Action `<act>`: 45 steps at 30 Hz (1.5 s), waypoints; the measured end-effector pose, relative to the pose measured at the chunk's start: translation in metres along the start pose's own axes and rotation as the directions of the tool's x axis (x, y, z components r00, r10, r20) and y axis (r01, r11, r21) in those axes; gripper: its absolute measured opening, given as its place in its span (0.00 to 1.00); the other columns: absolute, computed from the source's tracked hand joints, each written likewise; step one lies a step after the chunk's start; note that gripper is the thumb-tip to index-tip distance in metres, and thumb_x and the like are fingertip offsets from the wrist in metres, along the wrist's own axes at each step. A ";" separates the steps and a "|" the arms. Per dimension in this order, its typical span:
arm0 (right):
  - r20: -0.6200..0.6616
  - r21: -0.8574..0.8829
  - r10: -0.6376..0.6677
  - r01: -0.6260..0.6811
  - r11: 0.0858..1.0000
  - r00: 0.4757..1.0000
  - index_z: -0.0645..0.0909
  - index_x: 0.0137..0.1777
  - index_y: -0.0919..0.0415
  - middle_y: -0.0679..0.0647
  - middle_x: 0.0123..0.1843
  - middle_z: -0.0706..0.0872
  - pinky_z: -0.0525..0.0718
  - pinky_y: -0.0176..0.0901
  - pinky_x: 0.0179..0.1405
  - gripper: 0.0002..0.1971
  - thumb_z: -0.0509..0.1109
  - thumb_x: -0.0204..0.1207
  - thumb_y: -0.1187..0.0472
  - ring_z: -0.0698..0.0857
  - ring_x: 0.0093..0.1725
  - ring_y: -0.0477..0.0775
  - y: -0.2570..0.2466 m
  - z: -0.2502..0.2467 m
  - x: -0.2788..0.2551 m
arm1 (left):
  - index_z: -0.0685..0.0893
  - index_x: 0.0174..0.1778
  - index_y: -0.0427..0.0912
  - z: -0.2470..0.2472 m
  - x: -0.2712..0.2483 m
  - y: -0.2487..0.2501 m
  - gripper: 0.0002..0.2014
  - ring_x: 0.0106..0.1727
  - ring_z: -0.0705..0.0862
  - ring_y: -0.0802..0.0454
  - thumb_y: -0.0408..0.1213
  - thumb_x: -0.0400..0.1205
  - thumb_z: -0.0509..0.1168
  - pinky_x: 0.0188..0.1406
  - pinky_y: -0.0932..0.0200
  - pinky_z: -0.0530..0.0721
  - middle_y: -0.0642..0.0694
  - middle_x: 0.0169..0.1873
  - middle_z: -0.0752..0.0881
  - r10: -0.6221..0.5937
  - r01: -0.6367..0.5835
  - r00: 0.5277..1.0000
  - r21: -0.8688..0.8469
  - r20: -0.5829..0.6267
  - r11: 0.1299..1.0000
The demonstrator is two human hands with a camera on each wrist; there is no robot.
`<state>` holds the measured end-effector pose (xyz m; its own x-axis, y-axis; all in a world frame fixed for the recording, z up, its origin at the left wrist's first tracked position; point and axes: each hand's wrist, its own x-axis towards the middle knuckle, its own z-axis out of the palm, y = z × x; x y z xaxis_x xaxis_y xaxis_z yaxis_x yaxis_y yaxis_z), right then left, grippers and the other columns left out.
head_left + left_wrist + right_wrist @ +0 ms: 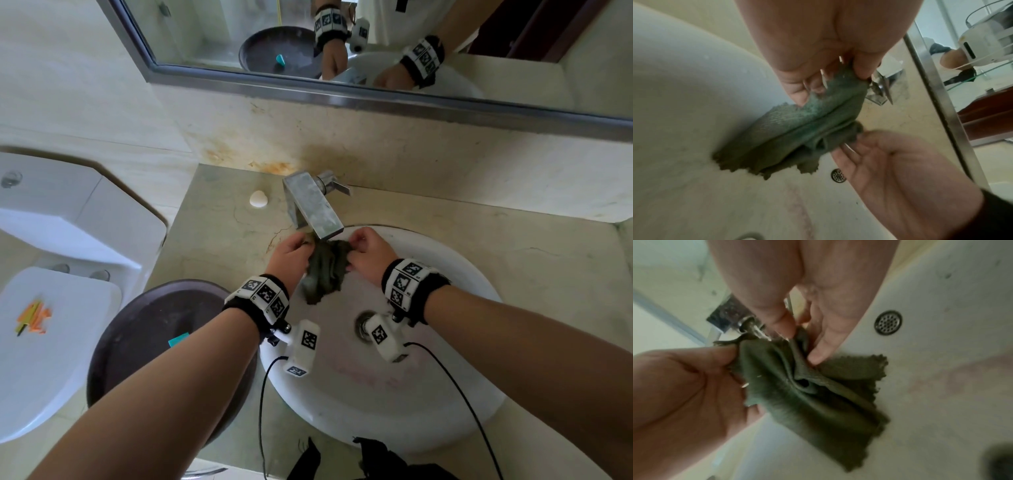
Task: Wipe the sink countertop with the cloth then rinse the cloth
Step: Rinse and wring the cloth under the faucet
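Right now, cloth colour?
Dark olive green cloth, plain, no pattern; clearest in the right wrist view.

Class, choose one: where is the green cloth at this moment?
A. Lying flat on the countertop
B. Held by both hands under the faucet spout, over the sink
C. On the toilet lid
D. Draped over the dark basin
B: the left hand and right hand both pinch the cloth beneath the faucet, over the sink.

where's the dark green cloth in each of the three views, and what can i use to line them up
Head: the dark green cloth hangs at centre, below the square metal faucet, held between the left hand and right hand.
Left wrist: the cloth crosses the middle, its lower edge on the white sink basin.
Right wrist: the cloth fills the centre and lower right.
Shared landmark: the faucet spout just above the cloth.
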<state>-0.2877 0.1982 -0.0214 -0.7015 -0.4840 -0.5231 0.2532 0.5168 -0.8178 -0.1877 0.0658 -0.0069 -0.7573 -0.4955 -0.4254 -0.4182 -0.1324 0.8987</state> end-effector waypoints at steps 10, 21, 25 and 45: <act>0.020 0.078 -0.003 0.001 0.997 1.000 0.83 0.45 0.56 0.59 0.48 0.88 0.88 0.51 0.55 0.05 0.72 0.76 0.67 0.88 0.52 0.60 -0.012 0.008 0.006 | 0.79 0.55 0.47 0.012 0.007 -0.011 0.17 0.49 0.87 0.52 0.38 0.72 0.73 0.49 0.54 0.88 0.51 0.47 0.87 0.048 -0.042 0.999 0.248 -0.018 0.968; 0.027 0.452 0.070 -0.075 0.889 0.997 0.83 0.49 0.62 0.65 0.53 0.86 0.81 0.61 0.66 0.10 0.72 0.72 0.76 0.84 0.60 0.67 -0.006 -0.003 0.016 | 0.80 0.42 0.56 0.021 0.015 -0.009 0.05 0.38 0.88 0.42 0.40 0.79 0.63 0.44 0.44 0.87 0.43 0.41 0.91 -0.013 -0.062 0.985 0.426 0.170 0.903; -0.076 0.247 0.132 -0.110 0.963 0.988 0.77 0.38 0.58 0.58 0.45 0.86 0.89 0.55 0.53 0.09 0.77 0.73 0.64 0.88 0.51 0.59 -0.002 -0.006 0.015 | 0.82 0.47 0.54 0.022 0.021 -0.010 0.09 0.38 0.88 0.38 0.39 0.74 0.60 0.38 0.41 0.84 0.43 0.36 0.89 -0.107 0.100 0.993 0.136 0.045 0.986; 0.204 0.448 0.214 -0.285 0.847 0.955 0.77 0.51 0.63 0.68 0.60 0.80 0.86 0.66 0.53 0.12 0.58 0.77 0.78 0.81 0.63 0.66 0.004 0.001 0.011 | 0.78 0.61 0.50 0.026 0.023 -0.010 0.17 0.53 0.89 0.44 0.26 0.81 0.65 0.53 0.45 0.88 0.42 0.52 0.89 -0.122 0.100 0.991 -0.328 -0.047 0.939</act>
<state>-0.2940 0.1944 -0.0312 -0.4805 -0.4957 -0.7235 0.7132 0.2593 -0.6513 -0.2139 0.0784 -0.0280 -0.6761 -0.5154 -0.5266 -0.3043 -0.4555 0.8366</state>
